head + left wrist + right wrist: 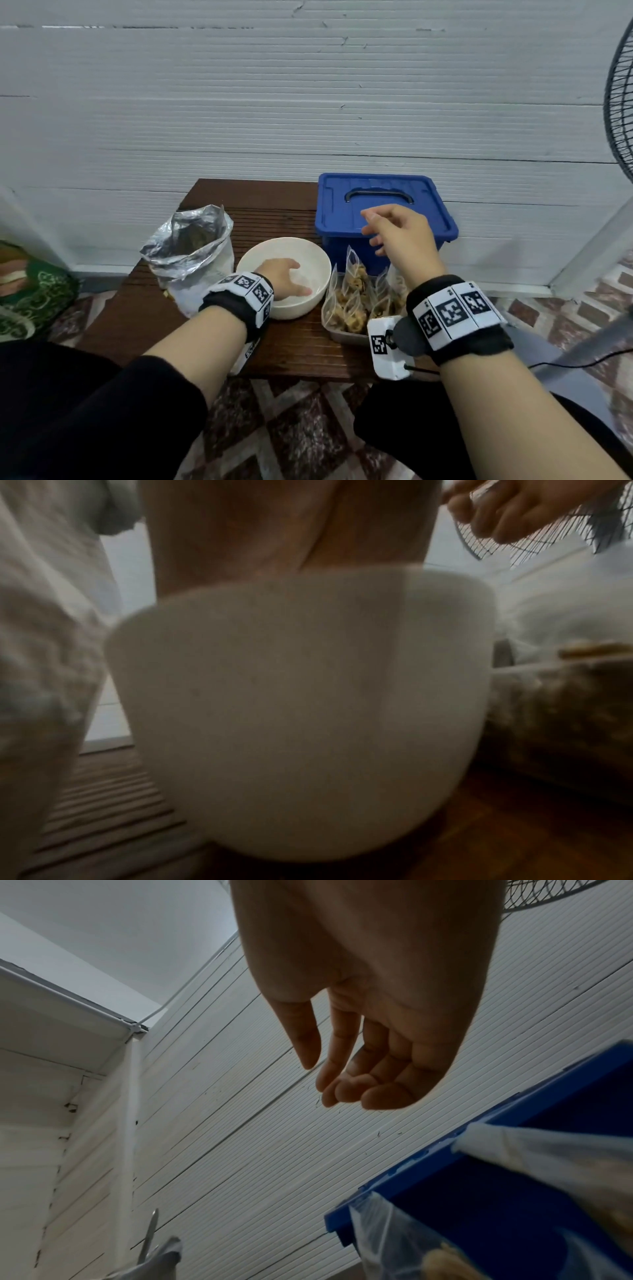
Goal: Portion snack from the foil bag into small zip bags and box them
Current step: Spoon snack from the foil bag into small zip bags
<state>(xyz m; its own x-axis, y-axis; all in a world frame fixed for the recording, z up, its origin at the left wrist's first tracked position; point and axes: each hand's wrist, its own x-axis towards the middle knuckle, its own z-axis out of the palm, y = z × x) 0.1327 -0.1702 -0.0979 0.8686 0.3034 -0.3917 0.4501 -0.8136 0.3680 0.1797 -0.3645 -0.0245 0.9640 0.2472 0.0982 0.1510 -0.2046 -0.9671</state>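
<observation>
Crinkled silver foil bag [191, 245] stands open on the desk [294, 346] just left of the left grip [284, 279], whose relaxed fingers reach into the round white bowl [310, 253]; right grip [399, 233] hovers loosely open over the lidded blue plastic box [342, 212], filled clear zip bags [352, 298] beneath it.

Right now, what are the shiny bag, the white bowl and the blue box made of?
The shiny bag looks like thin metal foil: silvery, crinkled, glinting. The white bowl has a smooth, dull surface and a thick rim, maybe ceramic or hard plastic; I can't tell which. The blue box looks like moulded plastic, with even colour, raised ridges and a built-in handle.
</observation>
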